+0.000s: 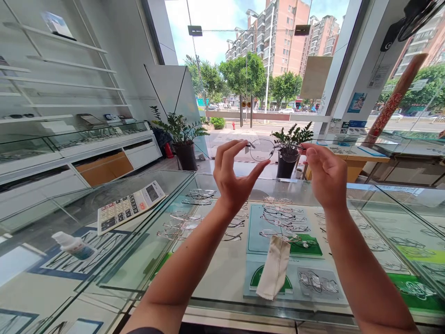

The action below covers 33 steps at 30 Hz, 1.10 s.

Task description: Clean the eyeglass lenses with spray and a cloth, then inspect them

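A pair of thin-rimmed eyeglasses [262, 150] is held up in front of me, above the glass showcase, with the window behind. My left hand [233, 169] grips it at the left end, thumb and fingertips around the edge of the round lens. At the other side my right hand [325, 169] pinches the end of the frame between thumb and curled fingers. Small print shows on the near lens. Below my hands, a cream cloth pouch [274, 269] lies on the glass top, over the displayed glasses.
The glass showcase [222, 297] holds rows of eyeglass frames [283, 215]. To the left lie a calculator [130, 206] and a white bottle [74, 246] on its side. Potted plants [186, 153] stand before the glass doors; a wooden desk [351, 160] is at right.
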Each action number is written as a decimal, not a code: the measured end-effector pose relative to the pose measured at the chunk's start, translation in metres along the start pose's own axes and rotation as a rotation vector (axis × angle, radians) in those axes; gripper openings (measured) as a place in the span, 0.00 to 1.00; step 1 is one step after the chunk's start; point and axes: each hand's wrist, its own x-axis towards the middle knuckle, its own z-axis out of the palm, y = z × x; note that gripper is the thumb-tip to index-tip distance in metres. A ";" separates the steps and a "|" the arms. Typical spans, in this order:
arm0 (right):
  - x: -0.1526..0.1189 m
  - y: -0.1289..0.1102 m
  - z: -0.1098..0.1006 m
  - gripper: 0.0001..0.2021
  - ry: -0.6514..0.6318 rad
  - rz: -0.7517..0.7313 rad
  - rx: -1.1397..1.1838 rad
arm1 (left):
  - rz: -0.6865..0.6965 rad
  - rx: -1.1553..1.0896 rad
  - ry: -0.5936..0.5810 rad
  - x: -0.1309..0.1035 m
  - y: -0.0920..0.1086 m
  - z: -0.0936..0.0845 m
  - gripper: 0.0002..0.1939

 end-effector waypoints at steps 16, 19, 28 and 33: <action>-0.003 -0.018 0.001 0.14 0.048 -0.004 0.074 | -0.223 -0.268 -0.042 -0.009 -0.014 0.010 0.29; -0.003 -0.018 0.001 0.14 0.037 0.008 0.091 | -0.268 -0.277 -0.071 -0.009 -0.013 0.010 0.29; -0.006 -0.021 0.008 0.13 0.023 0.026 0.161 | -0.268 -0.404 -0.146 -0.010 -0.005 0.013 0.29; -0.006 -0.021 0.006 0.12 0.036 -0.015 0.180 | -0.192 -0.344 -0.099 -0.010 -0.008 0.013 0.30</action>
